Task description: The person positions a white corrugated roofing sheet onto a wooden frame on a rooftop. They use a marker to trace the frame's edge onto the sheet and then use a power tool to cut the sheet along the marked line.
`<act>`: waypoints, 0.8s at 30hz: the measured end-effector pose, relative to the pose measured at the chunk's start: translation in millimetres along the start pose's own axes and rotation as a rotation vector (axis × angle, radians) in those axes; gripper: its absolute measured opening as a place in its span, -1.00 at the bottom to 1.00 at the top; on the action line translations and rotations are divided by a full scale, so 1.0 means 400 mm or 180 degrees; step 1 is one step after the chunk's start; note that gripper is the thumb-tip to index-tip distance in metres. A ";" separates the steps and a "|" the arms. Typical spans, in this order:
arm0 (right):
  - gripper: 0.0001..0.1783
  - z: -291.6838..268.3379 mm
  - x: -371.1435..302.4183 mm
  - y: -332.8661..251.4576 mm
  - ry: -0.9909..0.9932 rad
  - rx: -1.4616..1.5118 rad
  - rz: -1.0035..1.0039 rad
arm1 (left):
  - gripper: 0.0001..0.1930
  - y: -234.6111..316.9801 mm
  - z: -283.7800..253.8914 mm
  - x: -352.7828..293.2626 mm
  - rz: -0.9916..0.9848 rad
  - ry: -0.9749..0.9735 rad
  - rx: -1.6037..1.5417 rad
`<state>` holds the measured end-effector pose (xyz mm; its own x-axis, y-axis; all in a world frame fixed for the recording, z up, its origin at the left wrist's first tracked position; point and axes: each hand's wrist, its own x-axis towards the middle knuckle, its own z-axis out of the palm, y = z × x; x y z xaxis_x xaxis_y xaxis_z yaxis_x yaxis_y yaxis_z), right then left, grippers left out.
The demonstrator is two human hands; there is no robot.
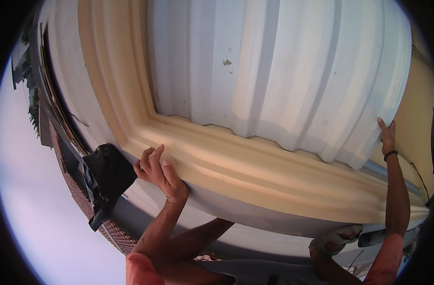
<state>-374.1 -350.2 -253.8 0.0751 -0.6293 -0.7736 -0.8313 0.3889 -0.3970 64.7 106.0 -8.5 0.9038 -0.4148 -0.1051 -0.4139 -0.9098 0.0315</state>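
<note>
A large pale corrugated roofing sheet [283, 71] lies inside a cream moulded ledge [255, 166], its ribbed end beside the ledge's inner edge. My right hand [388, 135], with a dark band at the wrist, grips the sheet's right edge; part of the fingers is hidden. My left hand [162, 173] rests on the outer rim of the ledge near its corner, fingers apart and slightly bent, holding nothing. Just left of it, a piece of black plastic [110, 173] hangs over the rim. The sheet has a small worn spot near its middle.
Below the ledge, my sandalled foot [338, 237] shows at lower right. A tiled roof [79, 194] and sky lie beyond the outer edge at left, with a drop there. A cream wall [419, 99] and a thin dark cable [420, 175] are at far right.
</note>
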 end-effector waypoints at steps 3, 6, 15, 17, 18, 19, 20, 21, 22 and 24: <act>-0.08 0.006 -0.004 -0.010 0.0109 -0.0029 -0.0014 | -0.61 0.006 0.001 -0.001 -0.0045 -0.0012 -0.0016; -0.09 0.007 -0.001 0.011 0.0349 -0.0149 -0.0057 | -0.60 0.015 0.000 0.006 -0.0020 -0.0059 -0.0023; -0.07 0.028 -0.017 0.026 0.0481 -0.0185 -0.0073 | -0.63 0.022 -0.002 0.004 0.0104 -0.0050 0.0064; -0.05 0.024 -0.018 0.030 0.0437 -0.0129 0.0039 | -0.63 0.023 0.003 0.005 0.0117 -0.0075 0.0097; -0.05 0.028 -0.013 0.030 0.0530 -0.0177 -0.0070 | -0.63 0.027 0.006 0.006 0.0119 -0.0056 0.0102; -0.05 0.037 -0.009 0.032 0.0624 -0.0225 -0.0180 | -0.63 0.031 0.007 0.008 0.0121 -0.0038 0.0105; -0.05 0.044 -0.022 0.034 0.0711 -0.0286 -0.0262 | -0.63 0.031 0.002 0.003 0.0126 -0.0050 0.0116; -0.05 0.045 -0.034 0.034 0.0677 -0.0196 -0.0246 | -0.62 0.031 -0.004 0.000 0.0072 -0.0096 0.0099; -0.05 0.046 -0.046 0.032 0.0644 -0.0106 -0.0229 | -0.61 0.033 -0.010 -0.004 0.0018 -0.0142 0.0083; 0.00 0.041 -0.036 0.027 0.0606 -0.0092 -0.0224 | -0.61 0.040 -0.006 0.003 -0.0020 -0.0160 0.0042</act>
<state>-375.2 -325.8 -255.2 0.0303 -0.7712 -0.6359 -0.8434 0.3216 -0.4303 59.4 91.1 -5.6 0.9000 -0.4074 -0.1550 -0.4098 -0.9120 0.0176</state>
